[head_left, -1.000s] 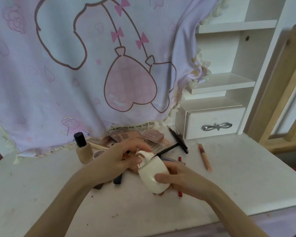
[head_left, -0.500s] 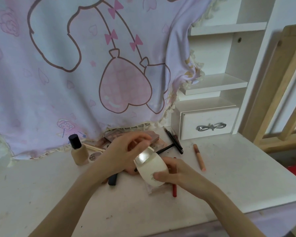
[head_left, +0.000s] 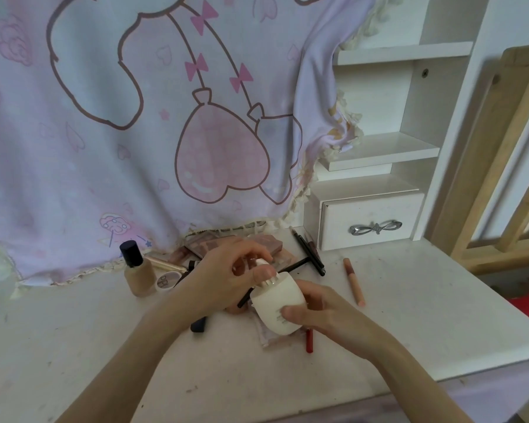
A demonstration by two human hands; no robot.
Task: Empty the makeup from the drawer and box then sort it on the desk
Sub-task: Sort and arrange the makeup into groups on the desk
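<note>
The right hand [head_left: 315,309] cupped one cream egg-shaped case [head_left: 275,303] above the desk [head_left: 409,315], thumb across its front, while the left hand [head_left: 226,276] pinched a white ribbed piece [head_left: 269,280] at its top, possibly a cap. One foundation bottle [head_left: 138,270], one peach pencil [head_left: 353,280] and one red pencil [head_left: 309,340] lay nearby. Half a second earlier the case's top showed bare and shiny.
</note>
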